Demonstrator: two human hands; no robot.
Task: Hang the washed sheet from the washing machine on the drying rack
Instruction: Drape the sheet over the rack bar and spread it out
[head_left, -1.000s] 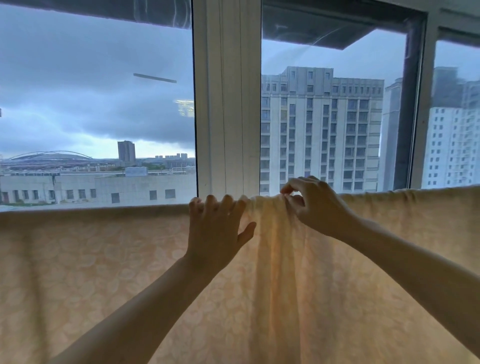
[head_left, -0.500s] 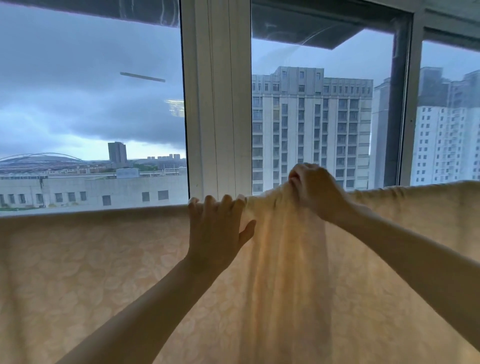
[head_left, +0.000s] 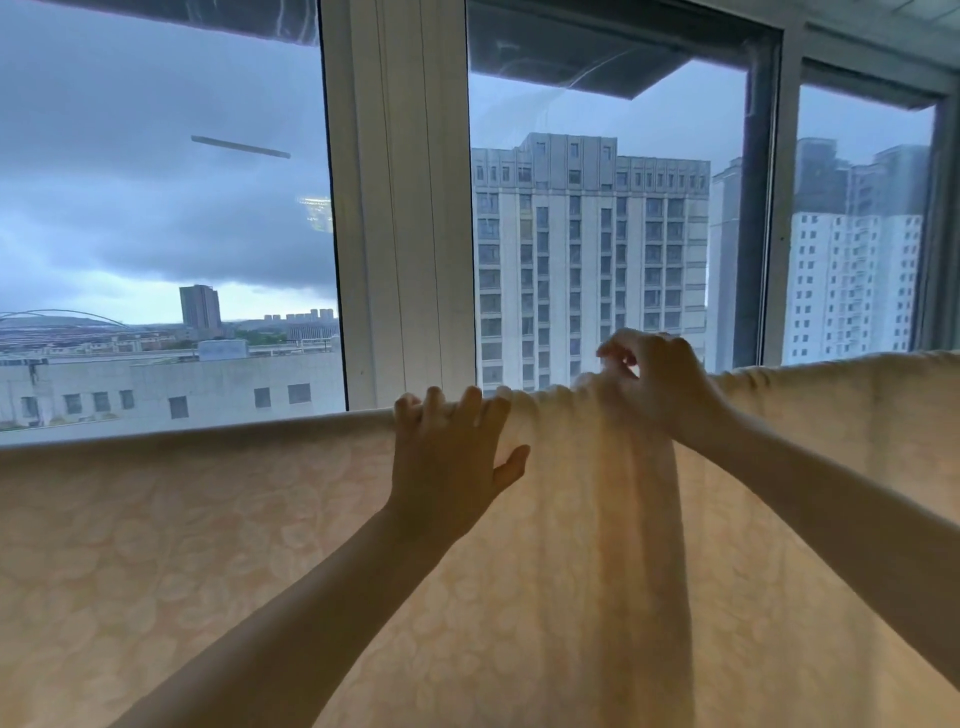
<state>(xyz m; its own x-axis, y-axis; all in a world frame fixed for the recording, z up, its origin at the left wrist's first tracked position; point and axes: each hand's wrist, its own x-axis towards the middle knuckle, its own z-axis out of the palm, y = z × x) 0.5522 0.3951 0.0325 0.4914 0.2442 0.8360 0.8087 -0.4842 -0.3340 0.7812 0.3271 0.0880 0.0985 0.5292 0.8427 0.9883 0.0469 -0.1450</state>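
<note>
A pale yellow patterned sheet (head_left: 182, 545) hangs across the whole view, draped over a rail that it hides. Its top edge runs level from left to right. My left hand (head_left: 452, 462) lies against the sheet at the middle, fingers hooked over the top edge and thumb spread to the right. My right hand (head_left: 660, 384) is further right and slightly higher, pinching a bunched fold of the sheet at its top edge. Vertical folds (head_left: 623, 519) hang down below that bunch.
A large window stands close behind the sheet, with a thick white frame post (head_left: 400, 208) in the middle and a darker post (head_left: 763, 208) to the right. Tall buildings and a cloudy sky show through the glass.
My right hand has moved to the right along the top edge, taking the bunched fabric with it. My left hand has stayed at the same spot on the edge.
</note>
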